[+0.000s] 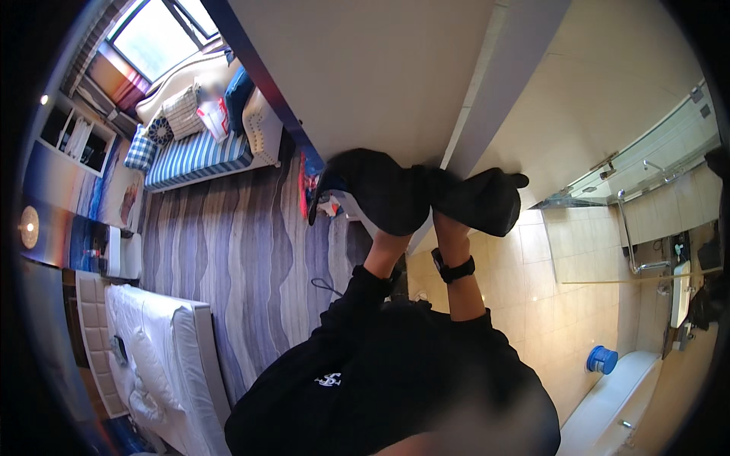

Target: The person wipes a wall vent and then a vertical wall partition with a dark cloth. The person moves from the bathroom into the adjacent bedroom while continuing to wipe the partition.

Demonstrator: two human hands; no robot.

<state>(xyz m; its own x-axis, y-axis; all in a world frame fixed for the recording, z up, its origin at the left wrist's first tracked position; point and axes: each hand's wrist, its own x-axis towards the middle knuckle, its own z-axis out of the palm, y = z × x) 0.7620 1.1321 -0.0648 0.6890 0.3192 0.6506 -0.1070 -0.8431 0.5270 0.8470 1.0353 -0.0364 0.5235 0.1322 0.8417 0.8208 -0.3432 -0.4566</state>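
Note:
Both arms reach forward from my black top into a dark bundle of black cloth (370, 188), raised in front of a pale wall. Its exact kind cannot be told, though a curved edge on the left looks like a cap's brim. My left hand (393, 242) is at the left part of it, with the fingers hidden by the cloth. At the right lobe, my right hand (453, 228) is mostly covered too, and a black watch (453, 270) circles that wrist. The two parts of the cloth meet between my hands.
The wall end (502, 85) separates a carpeted bedroom from a tiled bathroom. A striped sofa (199, 159) with cushions and a white-covered bed (171, 342) stand left. Rightward are a glass shower screen (639, 145), a blue bucket (601, 360) and a bathtub (613, 393).

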